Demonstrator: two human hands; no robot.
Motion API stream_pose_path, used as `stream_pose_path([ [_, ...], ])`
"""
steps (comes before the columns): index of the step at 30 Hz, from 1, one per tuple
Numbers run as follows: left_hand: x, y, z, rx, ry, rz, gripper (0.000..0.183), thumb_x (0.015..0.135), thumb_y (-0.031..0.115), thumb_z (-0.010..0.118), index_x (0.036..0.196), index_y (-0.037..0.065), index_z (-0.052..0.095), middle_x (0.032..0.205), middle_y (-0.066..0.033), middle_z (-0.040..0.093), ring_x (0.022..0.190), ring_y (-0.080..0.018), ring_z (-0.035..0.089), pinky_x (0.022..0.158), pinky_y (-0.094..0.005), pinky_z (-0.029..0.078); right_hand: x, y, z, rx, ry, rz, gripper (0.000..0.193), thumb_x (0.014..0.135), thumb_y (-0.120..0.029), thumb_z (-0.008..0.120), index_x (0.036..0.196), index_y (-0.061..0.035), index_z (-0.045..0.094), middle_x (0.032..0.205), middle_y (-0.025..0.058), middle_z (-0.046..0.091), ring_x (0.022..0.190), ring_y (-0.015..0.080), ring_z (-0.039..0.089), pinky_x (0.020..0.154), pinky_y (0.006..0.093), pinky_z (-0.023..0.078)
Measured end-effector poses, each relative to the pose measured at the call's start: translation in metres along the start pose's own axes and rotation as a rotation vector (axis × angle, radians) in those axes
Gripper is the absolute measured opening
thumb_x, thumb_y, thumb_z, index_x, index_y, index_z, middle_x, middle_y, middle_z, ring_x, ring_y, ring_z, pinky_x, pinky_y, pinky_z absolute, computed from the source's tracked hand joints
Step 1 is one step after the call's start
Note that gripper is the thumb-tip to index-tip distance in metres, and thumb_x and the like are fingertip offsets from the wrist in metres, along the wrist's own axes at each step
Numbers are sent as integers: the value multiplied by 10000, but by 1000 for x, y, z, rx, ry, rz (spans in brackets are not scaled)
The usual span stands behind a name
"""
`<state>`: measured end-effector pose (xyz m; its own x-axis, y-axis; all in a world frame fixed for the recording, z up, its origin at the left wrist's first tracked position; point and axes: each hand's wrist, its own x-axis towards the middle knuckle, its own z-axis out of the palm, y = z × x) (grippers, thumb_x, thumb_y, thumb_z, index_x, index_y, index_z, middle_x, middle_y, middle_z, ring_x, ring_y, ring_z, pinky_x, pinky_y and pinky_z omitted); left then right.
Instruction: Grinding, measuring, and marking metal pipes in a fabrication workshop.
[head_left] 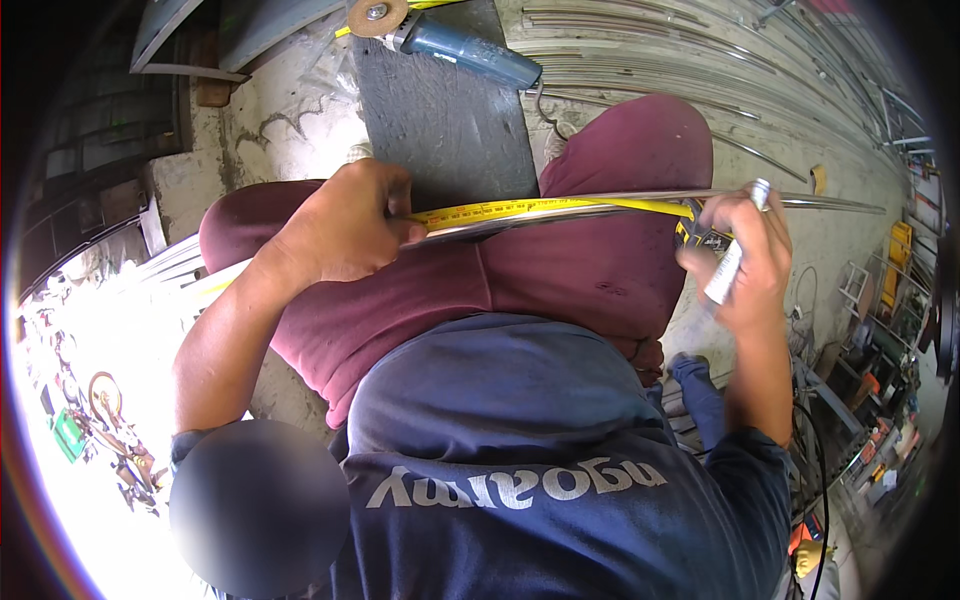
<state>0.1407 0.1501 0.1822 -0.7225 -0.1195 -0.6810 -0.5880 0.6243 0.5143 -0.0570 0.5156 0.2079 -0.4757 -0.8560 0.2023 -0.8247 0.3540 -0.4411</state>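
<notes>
A yellow tape measure blade (520,209) lies stretched along a thin shiny metal tube (835,203) across my lap. My left hand (345,228) is closed around the blade and tube over my left thigh, the thumb and fingers at the blade's printed edge. At the blade's right end, the black and yellow tape case (701,236) sits beside my right hand (752,245). Those fingers are closed on a white marker pen (727,274), slanting upward through the hand. The right hand is a little blurred, and whether it also touches the case is hard to tell.
An angle grinder (470,52) with a brown disc rests on a dark board (430,130) beyond my knees, its cord trailing right. Several long metal tubes (650,70) lie on the concrete floor at the far right. A metal frame (190,70) stands far left.
</notes>
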Motion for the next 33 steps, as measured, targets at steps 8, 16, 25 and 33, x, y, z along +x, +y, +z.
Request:
stream_pose_path([
  [8,0,1,1,-15,-8,-19,307,948,27,879,851,-4,589,804,-133,715,762,-155,638,700,-366,522,17,-52,50,962,26,-32,456,1059,-383,782,1193,52,807,1001,156,790,788,188,709,726,333,567],
  [16,2,-13,4,-30,-11,45,277,978,113,891,922,-35,664,784,-199,735,738,-264,750,713,-422,575,20,-54,105,884,63,-73,303,813,124,839,1093,21,784,914,106,786,676,99,655,605,262,498],
  [25,2,-7,4,-39,-29,-19,293,936,23,881,844,-16,606,866,-155,730,798,-209,711,756,-386,559,22,-52,143,677,278,-251,320,748,118,882,899,-42,651,773,96,693,585,196,662,552,304,513],
  [33,0,0,3,12,-14,-50,288,934,4,868,829,-18,601,924,-141,749,852,-197,714,802,-373,561,20,-50,149,615,303,-271,322,720,120,887,839,-26,626,741,106,660,561,238,657,530,331,521],
])
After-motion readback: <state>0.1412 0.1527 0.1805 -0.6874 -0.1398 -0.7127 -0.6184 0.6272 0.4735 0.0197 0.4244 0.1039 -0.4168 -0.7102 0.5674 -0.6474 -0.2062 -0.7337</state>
